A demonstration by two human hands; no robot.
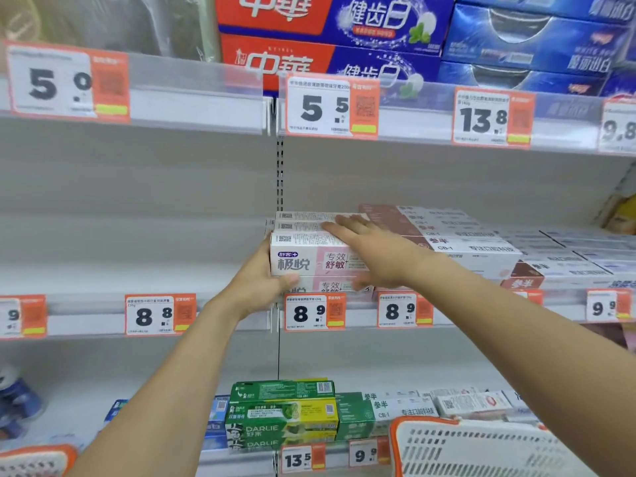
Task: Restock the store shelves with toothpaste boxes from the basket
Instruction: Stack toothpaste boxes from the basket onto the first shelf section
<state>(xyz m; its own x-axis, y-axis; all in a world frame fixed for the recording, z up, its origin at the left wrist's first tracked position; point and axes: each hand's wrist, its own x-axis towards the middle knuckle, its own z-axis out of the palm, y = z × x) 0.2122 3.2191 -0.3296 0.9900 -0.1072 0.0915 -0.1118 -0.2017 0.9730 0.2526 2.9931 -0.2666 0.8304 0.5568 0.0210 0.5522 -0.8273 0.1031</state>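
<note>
Down at five o'clock sits your basket [481, 449]. Your left hand [261, 284] grips the pink toothpaste box [309, 259] by its left end, long axis running left-right on the middle shelf [220, 316]; your right hand [371, 249] lies flat, fingers straight, on top.

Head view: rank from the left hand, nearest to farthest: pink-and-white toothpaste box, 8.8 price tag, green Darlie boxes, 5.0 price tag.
From the left hand:
1. Pink-and-white toothpaste box, middle shelf, gripped at its left end.
2. 8.8 price tag, on the shelf edge, lower left of the hand.
3. Green Darlie boxes, shelf below.
4. 5.0 price tag, upper shelf edge, far left.
</note>
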